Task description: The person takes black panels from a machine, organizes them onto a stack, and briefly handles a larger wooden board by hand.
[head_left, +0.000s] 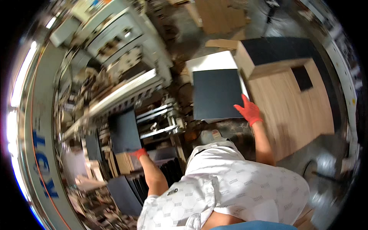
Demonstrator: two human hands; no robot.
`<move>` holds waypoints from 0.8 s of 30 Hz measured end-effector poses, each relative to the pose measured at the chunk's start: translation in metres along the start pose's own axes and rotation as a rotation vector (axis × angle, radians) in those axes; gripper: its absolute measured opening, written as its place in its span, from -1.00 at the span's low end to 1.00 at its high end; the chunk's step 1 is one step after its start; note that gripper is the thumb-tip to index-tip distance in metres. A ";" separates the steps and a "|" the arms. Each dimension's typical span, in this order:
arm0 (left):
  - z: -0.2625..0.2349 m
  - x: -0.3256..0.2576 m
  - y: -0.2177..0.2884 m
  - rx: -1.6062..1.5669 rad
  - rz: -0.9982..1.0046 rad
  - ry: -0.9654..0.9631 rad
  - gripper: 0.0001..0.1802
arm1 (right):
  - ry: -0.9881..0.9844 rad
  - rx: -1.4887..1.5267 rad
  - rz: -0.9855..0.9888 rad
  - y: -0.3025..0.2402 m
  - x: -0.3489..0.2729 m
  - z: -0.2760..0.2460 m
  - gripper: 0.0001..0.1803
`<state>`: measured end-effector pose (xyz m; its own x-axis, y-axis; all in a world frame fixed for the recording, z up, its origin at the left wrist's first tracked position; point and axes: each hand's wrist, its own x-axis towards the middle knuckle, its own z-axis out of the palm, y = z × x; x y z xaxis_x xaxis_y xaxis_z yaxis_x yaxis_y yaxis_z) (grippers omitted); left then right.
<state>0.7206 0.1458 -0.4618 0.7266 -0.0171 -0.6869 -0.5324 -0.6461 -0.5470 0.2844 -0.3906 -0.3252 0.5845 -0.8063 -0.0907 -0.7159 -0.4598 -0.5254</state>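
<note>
My left hand, in a red glove, is at the near edge of a dark rectangular panel beside the machine and appears to grip it; its fingers are blurred. My right hand, also red-gloved, has its fingers apart at the right edge of another dark panel. That panel lies on a white board, which shows behind it and along its right side.
A large machine with metal rails stands at the left. More dark panels stand in a row near my left forearm. At the right is a wood-grain surface with a dark-topped raised part. Cardboard lies beyond.
</note>
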 end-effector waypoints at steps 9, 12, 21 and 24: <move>-0.072 -0.064 0.019 0.076 -0.186 0.001 -0.31 | 0.024 0.126 -0.081 0.042 0.048 0.006 -0.14; -0.097 -0.068 0.035 0.088 -0.184 0.014 -0.33 | -0.017 0.153 0.011 0.050 0.043 -0.010 -0.13; -0.122 -0.091 0.048 0.013 -0.168 -0.027 -0.40 | -0.029 0.067 0.124 0.038 0.029 -0.024 -0.18; -0.085 -0.081 0.025 -0.165 -0.150 0.033 -0.45 | 0.115 0.033 -0.136 0.001 0.040 0.000 -0.29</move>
<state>0.6854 0.0659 -0.3791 0.8073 0.0654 -0.5865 -0.3412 -0.7592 -0.5543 0.3068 -0.4236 -0.3294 0.6258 -0.7759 0.0792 -0.6194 -0.5562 -0.5540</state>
